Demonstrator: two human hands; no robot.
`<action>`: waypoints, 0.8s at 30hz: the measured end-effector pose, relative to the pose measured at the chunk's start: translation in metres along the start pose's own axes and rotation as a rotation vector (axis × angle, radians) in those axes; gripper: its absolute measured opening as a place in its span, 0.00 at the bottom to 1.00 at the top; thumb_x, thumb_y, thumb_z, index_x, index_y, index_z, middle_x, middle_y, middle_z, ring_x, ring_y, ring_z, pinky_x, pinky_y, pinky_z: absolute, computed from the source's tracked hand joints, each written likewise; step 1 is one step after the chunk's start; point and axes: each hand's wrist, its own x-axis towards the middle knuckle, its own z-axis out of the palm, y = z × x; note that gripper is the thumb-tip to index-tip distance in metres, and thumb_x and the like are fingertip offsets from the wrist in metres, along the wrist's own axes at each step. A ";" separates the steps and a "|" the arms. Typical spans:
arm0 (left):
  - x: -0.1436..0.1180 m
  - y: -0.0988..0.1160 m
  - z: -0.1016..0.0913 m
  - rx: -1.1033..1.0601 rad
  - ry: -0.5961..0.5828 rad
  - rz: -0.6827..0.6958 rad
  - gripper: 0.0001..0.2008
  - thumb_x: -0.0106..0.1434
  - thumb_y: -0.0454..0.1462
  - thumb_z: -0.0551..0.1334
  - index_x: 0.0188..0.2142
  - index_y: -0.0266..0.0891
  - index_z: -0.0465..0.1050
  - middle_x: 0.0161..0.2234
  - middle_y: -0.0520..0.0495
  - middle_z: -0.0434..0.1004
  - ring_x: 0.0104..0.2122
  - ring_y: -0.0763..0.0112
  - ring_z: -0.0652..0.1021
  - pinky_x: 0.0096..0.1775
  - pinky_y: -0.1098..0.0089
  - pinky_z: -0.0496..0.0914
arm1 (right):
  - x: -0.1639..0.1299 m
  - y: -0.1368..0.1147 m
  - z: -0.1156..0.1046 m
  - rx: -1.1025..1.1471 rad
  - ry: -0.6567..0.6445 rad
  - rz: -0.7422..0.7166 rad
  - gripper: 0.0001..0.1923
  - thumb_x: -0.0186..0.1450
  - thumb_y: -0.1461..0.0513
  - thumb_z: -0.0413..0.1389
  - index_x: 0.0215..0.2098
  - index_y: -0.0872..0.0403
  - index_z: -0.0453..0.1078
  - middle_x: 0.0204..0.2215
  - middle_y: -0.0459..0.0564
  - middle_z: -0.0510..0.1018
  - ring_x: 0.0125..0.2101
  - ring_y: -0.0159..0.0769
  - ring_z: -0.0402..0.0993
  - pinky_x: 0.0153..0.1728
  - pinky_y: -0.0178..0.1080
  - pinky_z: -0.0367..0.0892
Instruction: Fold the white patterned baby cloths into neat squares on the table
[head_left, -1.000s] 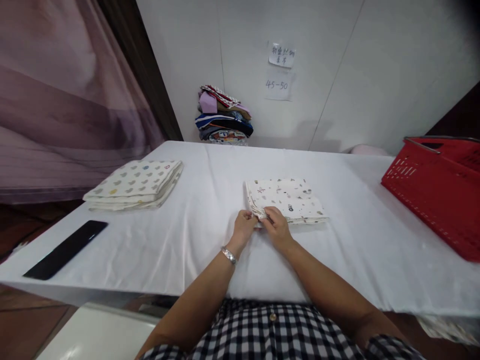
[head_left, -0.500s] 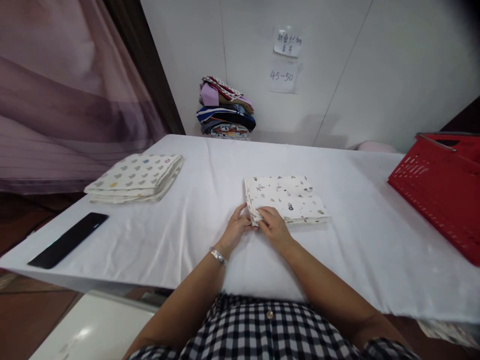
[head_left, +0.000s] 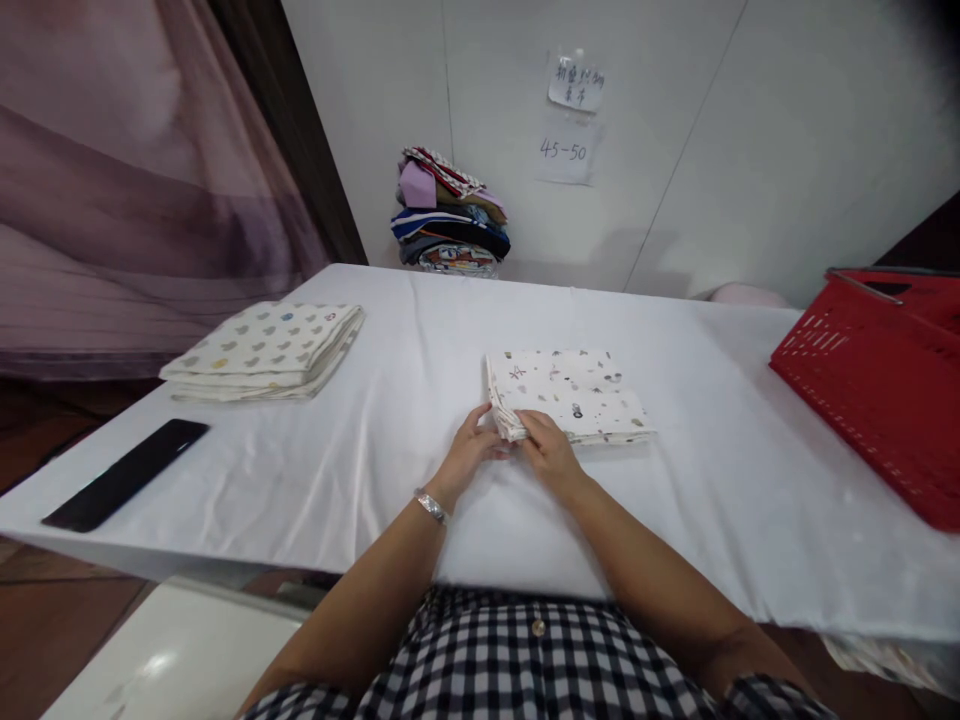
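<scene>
A folded white cloth (head_left: 570, 390) with small printed motifs lies in the middle of the table, its folded layers showing at the near left corner. My right hand (head_left: 551, 450) grips that corner, thumb and fingers closed on the layers. My left hand (head_left: 470, 450) is at the left edge of the same corner, its thumb and fingers closing around the layers from the side; some fingertips are hidden beneath the cloth. A silvery bracelet (head_left: 431, 506) circles my left wrist.
A folded cloth with grey prints (head_left: 262, 350) lies on the left of the white-covered table (head_left: 420, 400), behind a long black object (head_left: 127, 475). A red basket (head_left: 877, 390) stands at the right edge. Stacked fabrics (head_left: 450, 220) sit by the wall under taped paper notes (head_left: 566, 150).
The cloth's near left corner is lifted slightly and its layers bunch more between my hands. Both hands stay almost in place; the whole view has shifted a little.
</scene>
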 end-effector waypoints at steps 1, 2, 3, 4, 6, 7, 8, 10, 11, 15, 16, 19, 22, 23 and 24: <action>0.000 0.000 0.001 0.028 0.014 -0.004 0.35 0.51 0.31 0.62 0.58 0.38 0.54 0.35 0.45 0.76 0.32 0.67 0.78 0.33 0.66 0.74 | 0.000 0.001 0.001 0.025 0.032 0.034 0.21 0.64 0.66 0.47 0.55 0.53 0.64 0.49 0.56 0.71 0.50 0.41 0.66 0.52 0.46 0.64; 0.002 -0.001 0.003 0.053 0.033 -0.007 0.34 0.52 0.32 0.62 0.58 0.38 0.54 0.37 0.44 0.76 0.32 0.67 0.78 0.33 0.67 0.74 | 0.000 0.002 0.001 0.045 0.059 0.061 0.21 0.64 0.65 0.47 0.54 0.53 0.64 0.48 0.56 0.71 0.50 0.41 0.67 0.52 0.45 0.64; 0.003 -0.003 0.004 0.074 0.058 -0.012 0.33 0.53 0.32 0.62 0.57 0.38 0.55 0.38 0.44 0.76 0.32 0.68 0.78 0.32 0.67 0.74 | 0.000 0.002 0.002 0.058 0.078 0.079 0.20 0.63 0.65 0.48 0.54 0.53 0.65 0.48 0.55 0.72 0.49 0.41 0.67 0.51 0.45 0.64; 0.005 -0.005 0.006 0.091 0.088 -0.016 0.31 0.53 0.32 0.62 0.57 0.38 0.55 0.38 0.44 0.76 0.31 0.69 0.78 0.32 0.67 0.74 | 0.000 0.003 0.002 0.064 0.088 0.090 0.20 0.63 0.65 0.48 0.54 0.53 0.65 0.48 0.55 0.72 0.49 0.41 0.68 0.51 0.45 0.64; 0.008 -0.010 0.009 0.117 0.147 -0.016 0.29 0.54 0.31 0.61 0.56 0.37 0.56 0.36 0.45 0.76 0.28 0.71 0.78 0.32 0.67 0.74 | 0.002 0.003 0.003 0.063 0.103 0.098 0.20 0.63 0.65 0.49 0.53 0.53 0.66 0.48 0.55 0.72 0.49 0.41 0.68 0.51 0.45 0.64; 0.009 -0.012 0.010 0.126 0.165 -0.009 0.29 0.55 0.30 0.61 0.56 0.37 0.56 0.34 0.46 0.76 0.27 0.72 0.77 0.32 0.67 0.74 | 0.002 0.003 0.004 0.061 0.119 0.104 0.20 0.63 0.64 0.49 0.53 0.53 0.66 0.48 0.54 0.73 0.49 0.41 0.69 0.51 0.45 0.65; 0.009 -0.015 0.011 0.134 0.170 0.001 0.28 0.55 0.30 0.60 0.55 0.37 0.57 0.32 0.48 0.75 0.25 0.73 0.77 0.33 0.67 0.74 | 0.003 0.002 0.004 0.055 0.146 0.114 0.20 0.63 0.64 0.49 0.53 0.53 0.66 0.47 0.54 0.73 0.48 0.41 0.69 0.51 0.45 0.65; 0.008 -0.018 0.012 0.151 0.156 0.034 0.28 0.55 0.29 0.60 0.55 0.37 0.57 0.29 0.52 0.74 0.24 0.75 0.76 0.33 0.69 0.73 | 0.004 0.000 0.005 0.034 0.212 0.128 0.20 0.63 0.64 0.49 0.54 0.52 0.65 0.47 0.54 0.73 0.48 0.41 0.69 0.51 0.46 0.65; 0.006 -0.019 0.012 0.151 0.144 0.051 0.28 0.54 0.29 0.60 0.55 0.37 0.57 0.28 0.53 0.73 0.24 0.75 0.76 0.33 0.70 0.73 | 0.004 -0.001 0.005 0.019 0.229 0.122 0.20 0.64 0.64 0.48 0.54 0.52 0.65 0.48 0.54 0.73 0.49 0.41 0.69 0.51 0.46 0.65; -0.002 -0.017 0.013 0.103 0.144 0.080 0.30 0.54 0.30 0.60 0.56 0.37 0.55 0.27 0.53 0.73 0.23 0.77 0.74 0.32 0.71 0.71 | 0.001 -0.006 0.008 -0.037 0.108 0.033 0.19 0.65 0.65 0.46 0.53 0.52 0.65 0.47 0.55 0.74 0.49 0.41 0.68 0.50 0.46 0.66; -0.004 -0.016 0.013 0.090 0.147 0.077 0.30 0.53 0.30 0.60 0.56 0.37 0.55 0.28 0.53 0.74 0.24 0.77 0.74 0.33 0.71 0.71 | 0.000 -0.007 0.009 -0.043 0.076 0.016 0.19 0.65 0.66 0.45 0.53 0.52 0.65 0.47 0.55 0.74 0.49 0.41 0.68 0.50 0.46 0.66; -0.011 -0.012 0.013 0.067 0.137 0.074 0.33 0.52 0.33 0.62 0.57 0.38 0.54 0.29 0.52 0.75 0.25 0.76 0.75 0.35 0.69 0.71 | -0.002 -0.008 0.010 -0.037 0.039 -0.011 0.20 0.65 0.66 0.45 0.54 0.51 0.65 0.47 0.53 0.74 0.48 0.40 0.69 0.49 0.46 0.67; -0.017 -0.009 0.011 0.039 0.111 0.086 0.36 0.52 0.36 0.63 0.59 0.38 0.52 0.31 0.50 0.75 0.29 0.73 0.77 0.38 0.68 0.71 | -0.003 -0.006 0.011 -0.028 0.037 -0.040 0.20 0.65 0.67 0.45 0.53 0.52 0.65 0.47 0.54 0.74 0.48 0.40 0.69 0.49 0.45 0.67; -0.018 -0.008 0.010 0.037 0.102 0.089 0.37 0.53 0.37 0.63 0.60 0.38 0.51 0.32 0.50 0.75 0.30 0.72 0.77 0.39 0.67 0.72 | -0.003 -0.006 0.012 -0.034 0.041 -0.050 0.20 0.64 0.67 0.45 0.53 0.53 0.65 0.47 0.55 0.74 0.48 0.40 0.69 0.50 0.45 0.67; -0.018 -0.008 0.010 0.046 0.096 0.088 0.37 0.53 0.38 0.64 0.60 0.38 0.51 0.33 0.49 0.75 0.31 0.72 0.77 0.39 0.67 0.72 | -0.003 -0.006 0.012 -0.044 0.046 -0.063 0.20 0.64 0.68 0.45 0.53 0.54 0.66 0.47 0.55 0.74 0.48 0.40 0.69 0.50 0.45 0.67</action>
